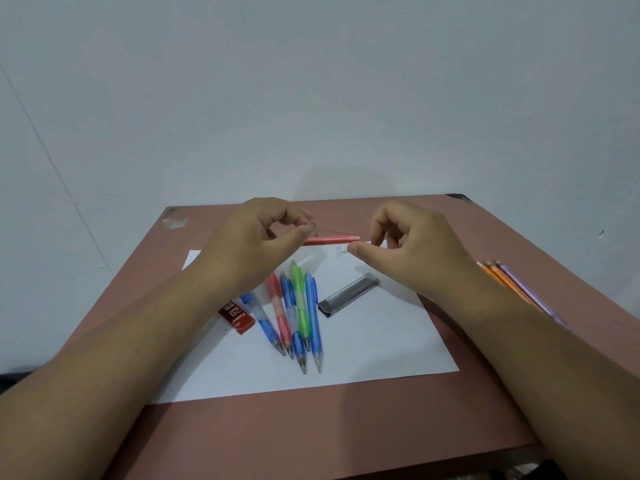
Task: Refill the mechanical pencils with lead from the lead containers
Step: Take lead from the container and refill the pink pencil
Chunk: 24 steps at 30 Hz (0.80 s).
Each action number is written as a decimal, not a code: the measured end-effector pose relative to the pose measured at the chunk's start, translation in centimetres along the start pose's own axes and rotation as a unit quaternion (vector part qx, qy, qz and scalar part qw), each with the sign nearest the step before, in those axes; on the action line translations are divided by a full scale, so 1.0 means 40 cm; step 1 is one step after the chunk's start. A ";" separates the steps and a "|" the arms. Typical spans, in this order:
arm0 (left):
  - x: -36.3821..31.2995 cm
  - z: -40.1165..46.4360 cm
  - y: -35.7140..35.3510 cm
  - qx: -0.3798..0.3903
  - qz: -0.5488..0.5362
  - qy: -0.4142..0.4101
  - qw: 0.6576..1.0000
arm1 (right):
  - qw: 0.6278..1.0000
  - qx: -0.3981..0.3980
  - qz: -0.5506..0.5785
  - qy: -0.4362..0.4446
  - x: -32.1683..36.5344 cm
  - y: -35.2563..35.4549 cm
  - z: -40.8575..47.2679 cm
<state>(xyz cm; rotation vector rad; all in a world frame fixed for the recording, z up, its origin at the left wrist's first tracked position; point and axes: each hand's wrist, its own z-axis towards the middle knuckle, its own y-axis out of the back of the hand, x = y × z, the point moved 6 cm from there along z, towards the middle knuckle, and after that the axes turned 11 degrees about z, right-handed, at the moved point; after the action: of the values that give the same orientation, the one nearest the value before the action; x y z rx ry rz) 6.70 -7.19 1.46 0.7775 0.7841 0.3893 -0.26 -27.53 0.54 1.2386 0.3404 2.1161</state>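
Note:
My left hand (258,237) holds a pink mechanical pencil (330,240) level above the white paper (363,344), its open end pointing right. My right hand (412,242) pinches something small and pale at that end, between thumb and forefinger; it is too small to tell what it is. Several mechanical pencils lie side by side on the paper: blue ones (313,317), a red one (280,311) and a green one (300,299). A grey lead container (348,295) lies to their right. A red lead container (237,317) lies to their left, partly under my left forearm.
The brown table (311,438) stands against a pale wall. Orange and purple wooden pencils (512,284) lie near the right edge, partly under my right forearm. A small clear piece (338,251) rests on the paper below the pink pencil.

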 end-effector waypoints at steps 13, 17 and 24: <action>-0.027 -0.004 -0.010 -0.007 0.028 -0.041 0.999 | 0.987 0.003 -0.097 0.129 0.002 -0.037 0.018; -0.010 0.002 -0.005 -0.017 -0.016 0.011 1.000 | 0.991 -0.022 -0.069 0.112 -0.016 -0.027 0.025; 0.010 0.041 -0.051 0.094 0.147 0.058 0.983 | 0.999 -0.038 0.013 0.004 -0.050 -0.002 0.025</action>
<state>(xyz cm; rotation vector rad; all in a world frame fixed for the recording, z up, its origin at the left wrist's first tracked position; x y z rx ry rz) 8.27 -9.08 0.49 1.0617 0.8238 0.6365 1.30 -28.88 -0.34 1.1974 0.2450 2.1359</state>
